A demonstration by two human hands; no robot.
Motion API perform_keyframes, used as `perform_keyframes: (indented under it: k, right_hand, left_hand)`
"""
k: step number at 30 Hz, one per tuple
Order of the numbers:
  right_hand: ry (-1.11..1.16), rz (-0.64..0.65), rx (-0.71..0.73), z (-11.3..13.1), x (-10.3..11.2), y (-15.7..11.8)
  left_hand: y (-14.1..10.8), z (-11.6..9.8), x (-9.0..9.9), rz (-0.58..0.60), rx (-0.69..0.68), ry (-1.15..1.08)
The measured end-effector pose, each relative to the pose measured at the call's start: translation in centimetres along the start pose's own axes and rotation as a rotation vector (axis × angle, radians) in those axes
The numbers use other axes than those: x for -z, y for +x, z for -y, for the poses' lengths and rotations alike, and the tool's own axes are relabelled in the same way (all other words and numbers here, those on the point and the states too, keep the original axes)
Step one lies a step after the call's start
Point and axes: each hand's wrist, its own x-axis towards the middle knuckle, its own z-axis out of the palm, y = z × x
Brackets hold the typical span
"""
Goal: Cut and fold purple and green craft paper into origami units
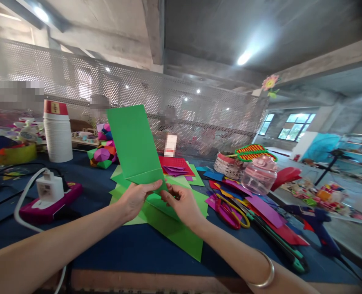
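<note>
While our left hand (136, 200) is clamping the creased green sheet (135, 143) over the green papers (184, 237) on the table (107, 251), our right hand (181, 202) is pinching its lower right edge. If our two grips are pulling unevenly, the sheet could be skewing along its crease or buckling above it.

Your left forearm (67, 239) and right forearm (230, 249) reach in from the lower corners and converge. Your left hand (135, 200) grips, thumb extended toward your right, other fingers mostly hidden beneath. Your right hand (184, 202) sits just beside that thumb, fingers bent, tips drawn into a pinch. Both wrists nearly straight.
</note>
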Motion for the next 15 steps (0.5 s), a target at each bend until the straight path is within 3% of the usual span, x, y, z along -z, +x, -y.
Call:
perform_keyframes:
  k: [6, 11, 15]
  right_hand:
    - [0.040, -0.001, -0.029, 0.5, 0.5, 0.0]
    - [0.005, -0.069, -0.049, 1.2, 0.8, -0.3]
    - [0.023, -0.068, -0.066, 1.3, 0.9, -0.4]
  left_hand:
    - [-0.5, -0.3, -0.4, 0.105, -0.056, 0.030]
    - [-0.8, -0.6, -0.3, 0.234, -0.159, 0.305]
    - [-0.8, -0.9, -0.3, 0.213, -0.172, 0.356]
